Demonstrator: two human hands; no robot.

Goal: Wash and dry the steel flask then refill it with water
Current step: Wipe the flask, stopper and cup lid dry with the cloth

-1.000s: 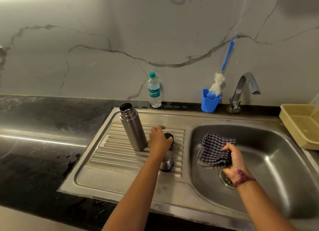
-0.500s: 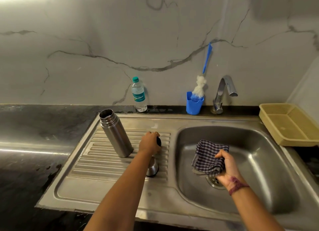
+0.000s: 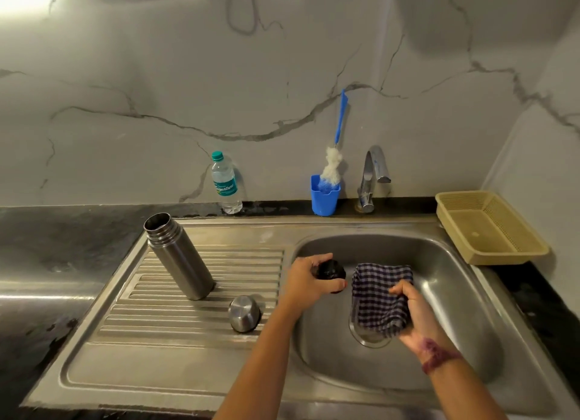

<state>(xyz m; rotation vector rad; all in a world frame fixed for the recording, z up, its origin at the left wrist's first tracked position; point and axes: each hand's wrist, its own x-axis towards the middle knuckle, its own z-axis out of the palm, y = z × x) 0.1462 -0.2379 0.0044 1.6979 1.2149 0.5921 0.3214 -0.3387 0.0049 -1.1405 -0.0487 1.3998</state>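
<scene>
steel flask (image 3: pixel 181 259): open-mouthed, upright on the ribbed drainboard | steel cap (image 3: pixel 244 313): mouth-down on the drainboard, near the flask | black stopper (image 3: pixel 330 271): held over the basin | checked cloth (image 3: pixel 378 297): bunched, held over the basin just beside the stopper

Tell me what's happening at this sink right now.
A person is at the drying stage. The left hand holds the flask's black stopper over the sink basin, while the right hand grips a checked cloth just beside it. The open steel flask stands upright on the drainboard, with its steel cap near it. The tap isn't running.
</scene>
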